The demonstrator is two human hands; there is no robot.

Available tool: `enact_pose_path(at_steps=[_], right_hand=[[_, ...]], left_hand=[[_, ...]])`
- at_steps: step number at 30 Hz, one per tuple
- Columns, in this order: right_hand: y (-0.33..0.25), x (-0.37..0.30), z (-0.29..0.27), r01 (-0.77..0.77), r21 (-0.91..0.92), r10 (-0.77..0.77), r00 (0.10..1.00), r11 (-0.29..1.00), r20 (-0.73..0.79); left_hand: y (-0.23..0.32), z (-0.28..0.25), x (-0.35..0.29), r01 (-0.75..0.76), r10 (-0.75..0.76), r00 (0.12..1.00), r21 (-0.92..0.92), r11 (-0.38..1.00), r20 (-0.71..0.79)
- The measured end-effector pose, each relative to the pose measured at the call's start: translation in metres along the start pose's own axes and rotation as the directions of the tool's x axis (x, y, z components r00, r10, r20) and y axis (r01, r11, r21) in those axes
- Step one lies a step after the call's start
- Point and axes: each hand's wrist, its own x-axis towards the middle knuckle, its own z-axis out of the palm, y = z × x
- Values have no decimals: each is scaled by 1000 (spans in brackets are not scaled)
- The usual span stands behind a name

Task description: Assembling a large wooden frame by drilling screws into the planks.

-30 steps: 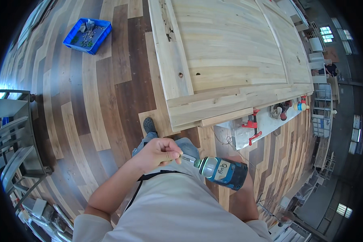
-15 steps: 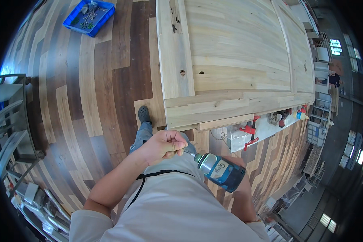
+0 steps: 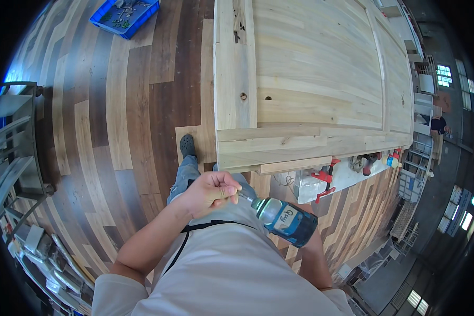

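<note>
A squeeze bottle (image 3: 287,221) with a blue body, a pale handwritten label and a narrow clear nozzle lies tilted in front of my waist, nozzle pointing up and left. My right hand (image 3: 304,208) is closed around it from behind, its fingers mostly hidden by the bottle. My left hand (image 3: 214,193) is closed in a pinch at the nozzle's tip. Something thin and small shows between thumb and finger there, too small to name. Just beyond both hands is the near edge of a large pale wooden panel (image 3: 321,68), which has knots and raised strips.
Red clamps (image 3: 324,179) project along the panel's near side, by a light board with a small bottle (image 3: 391,161). A blue crate (image 3: 124,18) sits on the plank floor at far left. Grey metal racks (image 3: 21,142) stand left. Another person (image 3: 439,125) is far off right.
The view has shifted slightly, so the panel and crate sit a little differently. Both hands stay at the bottle, which has moved slightly up and left in view.
</note>
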Motion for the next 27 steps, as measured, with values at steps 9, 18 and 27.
enact_pose_path(at_steps=[9, 18, 27], right_hand=[[-11, 17, 33, -3, -283, -64, 972, 959, -226], [3, 37, 37, -216, -450, 130, 968, 866, -215], [-22, 57, 45, -304, -424, 238, 950, 853, -203]], left_hand=[[-23, 21, 25, 47, -171, 961, -483, 874, -216], [-23, 10, 41, -34, -131, 952, -520, 854, -277], [-21, 6, 39, -6, -158, 943, -487, 873, -294]])
